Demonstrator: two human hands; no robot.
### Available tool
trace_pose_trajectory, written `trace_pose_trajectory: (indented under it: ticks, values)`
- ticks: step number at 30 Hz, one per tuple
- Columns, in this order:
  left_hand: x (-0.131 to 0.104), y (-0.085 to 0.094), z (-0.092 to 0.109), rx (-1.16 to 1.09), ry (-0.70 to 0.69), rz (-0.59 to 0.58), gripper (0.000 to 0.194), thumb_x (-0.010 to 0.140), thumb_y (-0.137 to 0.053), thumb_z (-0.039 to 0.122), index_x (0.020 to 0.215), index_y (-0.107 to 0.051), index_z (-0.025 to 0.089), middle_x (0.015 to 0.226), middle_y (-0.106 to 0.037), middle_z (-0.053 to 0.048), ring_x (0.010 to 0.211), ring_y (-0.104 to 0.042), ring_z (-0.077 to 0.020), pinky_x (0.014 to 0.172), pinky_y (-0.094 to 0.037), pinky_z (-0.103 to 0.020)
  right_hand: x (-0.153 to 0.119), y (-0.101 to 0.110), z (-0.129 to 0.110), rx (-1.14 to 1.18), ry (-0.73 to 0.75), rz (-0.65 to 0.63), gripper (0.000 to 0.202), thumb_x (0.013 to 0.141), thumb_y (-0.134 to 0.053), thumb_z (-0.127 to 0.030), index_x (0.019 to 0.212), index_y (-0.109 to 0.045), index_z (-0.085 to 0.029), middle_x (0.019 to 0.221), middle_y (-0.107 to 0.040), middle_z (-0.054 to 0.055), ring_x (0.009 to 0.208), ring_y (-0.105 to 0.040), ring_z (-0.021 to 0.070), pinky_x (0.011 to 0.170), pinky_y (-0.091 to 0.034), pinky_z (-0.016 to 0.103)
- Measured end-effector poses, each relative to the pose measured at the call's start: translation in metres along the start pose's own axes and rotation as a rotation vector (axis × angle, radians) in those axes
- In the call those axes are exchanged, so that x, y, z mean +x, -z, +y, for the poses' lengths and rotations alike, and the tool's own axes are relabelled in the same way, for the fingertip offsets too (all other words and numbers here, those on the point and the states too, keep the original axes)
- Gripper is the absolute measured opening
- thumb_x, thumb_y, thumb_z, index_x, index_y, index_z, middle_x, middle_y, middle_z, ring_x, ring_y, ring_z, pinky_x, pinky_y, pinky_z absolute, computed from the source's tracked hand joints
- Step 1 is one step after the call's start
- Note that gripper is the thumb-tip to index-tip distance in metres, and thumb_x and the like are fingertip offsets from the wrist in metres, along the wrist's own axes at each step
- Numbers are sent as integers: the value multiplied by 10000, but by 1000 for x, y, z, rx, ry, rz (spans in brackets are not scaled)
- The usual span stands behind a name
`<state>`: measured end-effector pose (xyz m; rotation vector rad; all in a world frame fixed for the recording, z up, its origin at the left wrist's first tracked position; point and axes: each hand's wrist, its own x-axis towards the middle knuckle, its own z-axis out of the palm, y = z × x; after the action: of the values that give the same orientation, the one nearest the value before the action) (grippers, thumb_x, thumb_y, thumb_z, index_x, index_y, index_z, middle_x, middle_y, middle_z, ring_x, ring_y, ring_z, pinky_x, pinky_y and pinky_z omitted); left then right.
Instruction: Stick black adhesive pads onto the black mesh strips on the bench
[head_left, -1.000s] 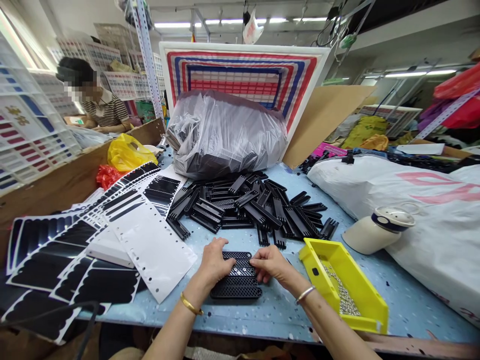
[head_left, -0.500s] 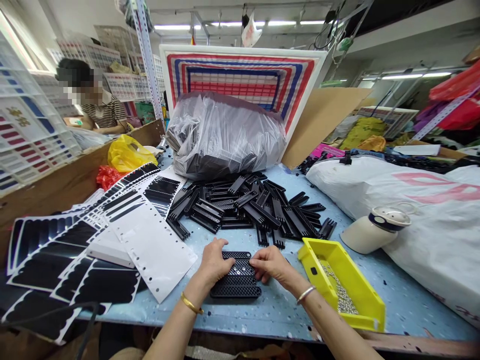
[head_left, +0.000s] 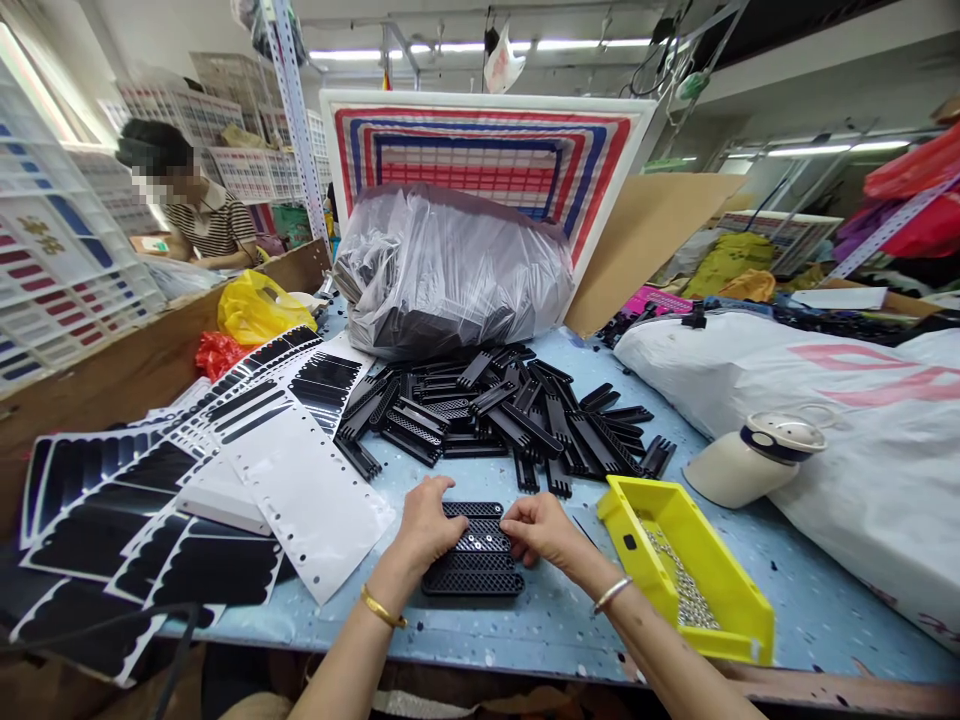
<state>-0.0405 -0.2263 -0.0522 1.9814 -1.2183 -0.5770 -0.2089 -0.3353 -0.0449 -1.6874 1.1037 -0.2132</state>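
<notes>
Several black plastic strips [head_left: 472, 582] with a honeycomb mesh top lie side by side in front of me. Small shiny silver bits show on the middle ones. My left hand [head_left: 429, 528] rests at their left ends, its thumb reaching over the mesh and its index finger held apart. At the right ends, my right hand [head_left: 546, 530] has thumb and forefinger pinched together beside the upper strips. Whatever sits between those fingertips is too small or hidden to make out.
A pile of loose black strips [head_left: 450, 410] lies behind my hands, below a big plastic bag [head_left: 457, 270]. Black sticker sheets [head_left: 217, 570] spread leftward. On the right stand a yellow bin [head_left: 731, 585] with small silver pieces, a cream bottle [head_left: 739, 468] and a white sack [head_left: 862, 400]. Another person [head_left: 214, 220] sits far left.
Both hands stay almost where they were at the strips, the right still pinching at their right ends. The whole view has shifted very slightly.
</notes>
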Motion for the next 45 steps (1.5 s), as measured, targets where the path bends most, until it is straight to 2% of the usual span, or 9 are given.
trace_pose_trajectory:
  ticks: [3,7,14,22,31,39,42,45]
  values:
    - [-3,5,-5,7,21,32,554,673,-737,162,1217,-646,102,1305,-621,-165,1254,-541,-317,1084,-395,-408,0,-1,0,-11,-2,9,134,690,-688,-232,630,-606,-147,446,-608,-14,404,-591,117,339,-430,160]
    - [-6,12,-16,-20,50,67,585,650,-753,136,1224,-646,104,1405,-532,-195,1328,-478,-310,1126,-352,-395,1,-1,1,-18,-5,14,131,693,-685,-223,623,-601,-151,432,-600,-16,397,-589,118,329,-419,155]
    - [-6,22,-39,-111,34,106,537,625,-769,110,1155,-682,111,1216,-684,-140,1171,-613,-279,1051,-443,-382,2,0,2,-16,0,10,135,680,-689,-240,618,-609,-151,423,-591,-13,404,-597,126,334,-417,158]
    - [2,23,-56,-128,26,75,543,602,-786,132,1137,-692,121,1113,-727,-103,1034,-665,-252,948,-505,-348,5,0,4,-10,5,13,159,656,-703,-267,609,-604,-152,442,-605,-5,409,-596,123,342,-411,157]
    - [2,28,-51,-92,40,45,510,600,-771,152,1106,-711,144,1064,-741,-81,1009,-666,-250,927,-501,-338,5,1,5,0,6,1,149,658,-689,-273,615,-615,-151,456,-622,9,411,-597,120,343,-398,151]
    - [0,24,-48,-115,56,30,498,630,-707,76,1123,-695,148,1082,-737,-58,973,-670,-211,904,-505,-297,7,1,6,-2,1,10,151,656,-701,-262,613,-611,-148,459,-623,11,411,-598,127,342,-402,158]
    - [2,22,-50,-130,72,45,496,617,-724,81,1111,-695,118,1095,-733,-91,1010,-665,-226,934,-491,-310,7,1,7,1,1,8,157,658,-702,-266,613,-608,-148,467,-629,16,422,-606,130,346,-404,158]
    - [3,19,-51,-146,81,76,457,620,-709,68,1071,-702,138,1060,-743,-77,997,-674,-218,930,-491,-316,7,1,6,6,5,8,162,652,-704,-271,611,-605,-149,462,-627,15,419,-603,130,347,-400,157]
